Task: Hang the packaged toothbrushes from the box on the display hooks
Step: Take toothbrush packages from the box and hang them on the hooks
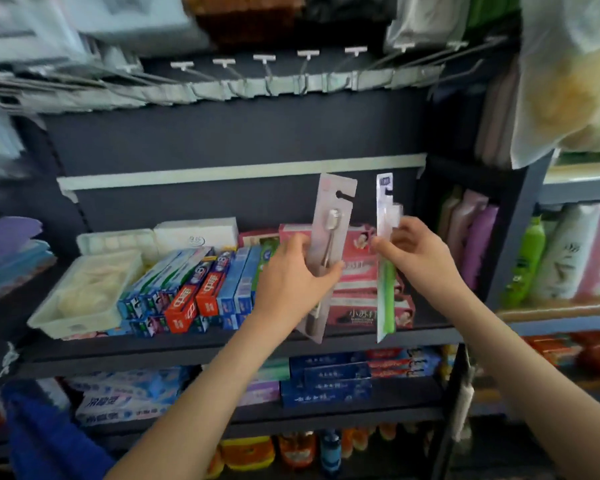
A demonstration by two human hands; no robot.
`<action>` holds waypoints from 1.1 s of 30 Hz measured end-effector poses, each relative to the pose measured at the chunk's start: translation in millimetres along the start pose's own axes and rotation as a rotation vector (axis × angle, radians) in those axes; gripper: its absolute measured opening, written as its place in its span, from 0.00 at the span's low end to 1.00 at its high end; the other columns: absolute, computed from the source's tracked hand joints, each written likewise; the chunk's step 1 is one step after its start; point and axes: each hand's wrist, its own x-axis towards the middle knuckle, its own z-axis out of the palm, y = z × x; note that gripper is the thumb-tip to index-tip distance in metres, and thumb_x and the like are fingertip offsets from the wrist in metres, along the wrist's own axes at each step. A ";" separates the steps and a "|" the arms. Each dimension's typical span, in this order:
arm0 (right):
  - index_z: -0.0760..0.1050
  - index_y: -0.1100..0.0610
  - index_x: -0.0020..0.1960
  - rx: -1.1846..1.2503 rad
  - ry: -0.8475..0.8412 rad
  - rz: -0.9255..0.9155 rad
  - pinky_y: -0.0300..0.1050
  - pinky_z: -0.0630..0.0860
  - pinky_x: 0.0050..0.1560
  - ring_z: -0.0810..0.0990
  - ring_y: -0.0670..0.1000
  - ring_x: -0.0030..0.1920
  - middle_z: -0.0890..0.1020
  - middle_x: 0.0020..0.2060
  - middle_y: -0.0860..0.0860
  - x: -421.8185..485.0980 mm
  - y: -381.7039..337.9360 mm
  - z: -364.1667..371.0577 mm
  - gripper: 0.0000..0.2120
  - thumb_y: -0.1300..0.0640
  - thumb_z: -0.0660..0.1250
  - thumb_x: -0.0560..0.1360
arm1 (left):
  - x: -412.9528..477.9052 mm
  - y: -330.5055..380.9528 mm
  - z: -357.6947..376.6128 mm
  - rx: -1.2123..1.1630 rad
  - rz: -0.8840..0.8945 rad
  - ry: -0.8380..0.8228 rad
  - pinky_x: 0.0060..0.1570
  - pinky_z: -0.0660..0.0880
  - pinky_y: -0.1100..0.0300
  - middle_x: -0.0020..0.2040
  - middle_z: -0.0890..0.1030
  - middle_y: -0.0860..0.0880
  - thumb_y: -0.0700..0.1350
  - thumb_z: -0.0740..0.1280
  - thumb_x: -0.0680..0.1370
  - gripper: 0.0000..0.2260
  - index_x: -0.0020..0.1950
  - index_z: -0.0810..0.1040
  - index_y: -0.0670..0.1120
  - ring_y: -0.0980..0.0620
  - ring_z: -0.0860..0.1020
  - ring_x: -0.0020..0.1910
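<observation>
Gripping one packaged toothbrush apiece, both hands were raised in front of the toothpaste shelf (222, 344). The left hand (291, 275) was curled round the lower half of a grey-carded toothbrush pack (331, 216), with the thumb lying across its face. That pack stood nearly upright, leaning slightly right, face to the camera. The brush head was visible through the blister, and the dark hang slot near the top was open. The right hand (418, 249) pinched a green-handled toothbrush pack (386, 282) between thumb and fingers at about mid-height. That pack was upright and turned almost edge-on, so its face could not be read. The two packs were just beside each other but apart, the grey one to the left, and both overlapped the pink cartons on the shelf in view.

Display hooks (303, 69) with white label holders ran in a row high above the shelf, well above both packs. A white rail (239, 173) crossed the dark back panel between the hooks and the shelf. Toothpaste boxes (201, 289) in blue, red and green were stacked on the shelf left of the hands, and a white tray (80, 306) sat at its left end. A green bottle (527, 258) stood on the unit to the right of the shelf.
</observation>
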 end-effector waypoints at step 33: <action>0.59 0.53 0.72 -0.694 0.287 -0.113 0.50 0.69 0.43 0.76 0.65 0.51 0.74 0.54 0.59 108.8 -79.0 -6.2 0.27 0.62 0.59 0.74 | 124.0 23.5 -58.9 0.014 0.068 0.254 0.36 0.70 0.54 0.48 0.75 0.47 0.59 0.66 0.76 0.21 0.55 0.67 0.44 0.45 0.75 0.44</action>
